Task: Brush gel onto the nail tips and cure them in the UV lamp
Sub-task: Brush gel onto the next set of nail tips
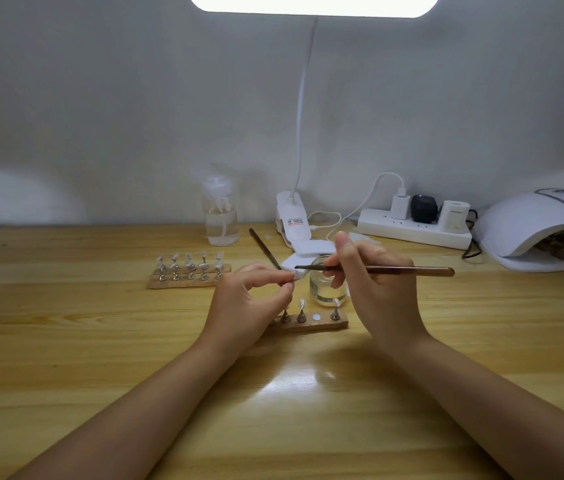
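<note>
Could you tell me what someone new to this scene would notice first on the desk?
At the centre, the right hand grips a slim brown wooden brush whose tip meets a small white nail tip pinched in the left hand, above a wooden stand of metal pegs. Far right sits a white domed UV lamp; at the left, a second wooden stand holding clear nail tips.

**Brush tip meets a nail tip over the gel jar**

A slim brown brush [377, 270] lies level, its dark bristles touching a small pale nail tip [296, 277]. Behind stands an open glass gel jar [327, 289]. In front, a wooden holder [308, 325] carries upright stands. The white UV lamp [537, 230] sits far right.
</note>
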The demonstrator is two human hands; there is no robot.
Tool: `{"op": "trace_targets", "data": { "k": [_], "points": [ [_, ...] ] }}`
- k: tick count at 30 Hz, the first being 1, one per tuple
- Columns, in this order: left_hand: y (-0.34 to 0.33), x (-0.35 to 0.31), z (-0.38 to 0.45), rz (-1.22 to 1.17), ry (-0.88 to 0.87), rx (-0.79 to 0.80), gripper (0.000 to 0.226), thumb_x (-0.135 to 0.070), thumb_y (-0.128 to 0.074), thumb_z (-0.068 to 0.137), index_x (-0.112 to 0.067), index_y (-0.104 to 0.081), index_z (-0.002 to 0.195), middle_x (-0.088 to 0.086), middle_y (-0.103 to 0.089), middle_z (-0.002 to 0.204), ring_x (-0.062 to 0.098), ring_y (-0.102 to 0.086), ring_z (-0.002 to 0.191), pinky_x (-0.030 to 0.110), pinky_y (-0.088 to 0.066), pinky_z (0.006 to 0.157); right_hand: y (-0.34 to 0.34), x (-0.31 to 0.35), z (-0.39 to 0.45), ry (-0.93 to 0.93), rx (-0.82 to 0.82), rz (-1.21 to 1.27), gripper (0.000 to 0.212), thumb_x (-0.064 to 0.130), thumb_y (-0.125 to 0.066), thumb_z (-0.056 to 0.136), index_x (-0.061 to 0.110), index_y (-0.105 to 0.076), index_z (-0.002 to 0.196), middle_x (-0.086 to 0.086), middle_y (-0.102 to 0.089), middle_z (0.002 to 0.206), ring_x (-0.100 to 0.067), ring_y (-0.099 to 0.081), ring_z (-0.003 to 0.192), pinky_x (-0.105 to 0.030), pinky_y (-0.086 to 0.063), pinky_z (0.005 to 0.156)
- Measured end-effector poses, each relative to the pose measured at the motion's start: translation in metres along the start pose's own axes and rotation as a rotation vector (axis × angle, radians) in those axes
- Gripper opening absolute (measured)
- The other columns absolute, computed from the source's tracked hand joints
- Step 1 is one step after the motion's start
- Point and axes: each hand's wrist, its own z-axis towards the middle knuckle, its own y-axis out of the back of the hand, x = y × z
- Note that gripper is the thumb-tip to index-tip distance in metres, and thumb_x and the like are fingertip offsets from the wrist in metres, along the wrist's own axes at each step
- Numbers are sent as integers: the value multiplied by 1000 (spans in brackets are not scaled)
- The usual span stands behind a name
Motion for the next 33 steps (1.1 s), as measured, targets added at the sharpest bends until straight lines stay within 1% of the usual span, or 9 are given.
{"op": "trace_targets", "data": {
  "k": [3,9,12,17,21,24,26,30,33],
  "points": [
    [0,0,0,-2,0,-2,18,-5,-69,76,-21,-71,82,-15,-63,69,-4,-58,72,5,-42,72,0,0,-1,-12,-2,2,28,33,-52,82,18,-67,64,6,-64,56,-1,-58,49,-12,-45,54],
    [0,0,0,-13,-1,-3,21,-4,-69,77,-25,-70,80,-15,-63,70,-4,-59,73,6,-42,73,2,3,-1,-47,-66,80,34,35,-49,82,16,-63,57,5,-60,46,-5,-56,42,-14,-45,46],
    [0,0,0,-14,-7,-1,20,-4,-69,77,-23,-70,82,-15,-63,70,-4,-59,73,6,-42,72,0,3,0,-54,-69,70,33,36,-49,82,16,-65,61,6,-61,49,-6,-58,46,-15,-46,49],
    [0,1,0,-10,-7,3,19,-5,-69,77,-23,-71,82,-15,-63,70,-4,-58,71,7,-42,72,-2,0,-1,-44,-27,12,30,22,-53,89,15,-67,64,1,-64,55,-5,-58,48,-16,-47,52],
    [-1,0,0,-29,-14,-6,24,-3,-69,76,-27,-69,78,-14,-64,69,-5,-59,72,5,-41,71,0,1,-2,-56,-34,54,36,34,-49,84,14,-65,59,0,-61,48,-7,-56,43,-15,-46,49],
    [0,0,0,-26,-19,-2,27,-4,-69,76,-31,-68,77,-14,-64,69,-6,-59,73,4,-41,72,1,2,-2,-84,-67,95,37,36,-48,82,16,-62,55,-3,-60,47,-9,-56,41,-17,-45,45],
    [0,0,0,-23,-21,-1,26,-4,-69,76,-30,-68,78,-14,-64,68,-5,-59,73,4,-41,72,1,2,-1,-84,-77,86,37,37,-47,83,17,-63,56,-5,-61,49,-11,-56,43,-18,-46,46],
    [0,-1,0,-13,-14,11,19,-4,-69,77,-22,-71,84,-15,-64,70,-5,-59,73,4,-41,72,-2,2,0,-75,-61,71,33,37,-49,82,16,-65,62,2,-63,52,-7,-59,47,-15,-47,52],
    [0,-1,0,-11,-12,13,19,-5,-69,77,-21,-71,85,-15,-63,70,-5,-59,74,5,-42,72,-3,2,-1,-71,-43,50,32,37,-50,82,17,-66,63,0,-63,52,-8,-59,47,-15,-47,52]
  ]
}}
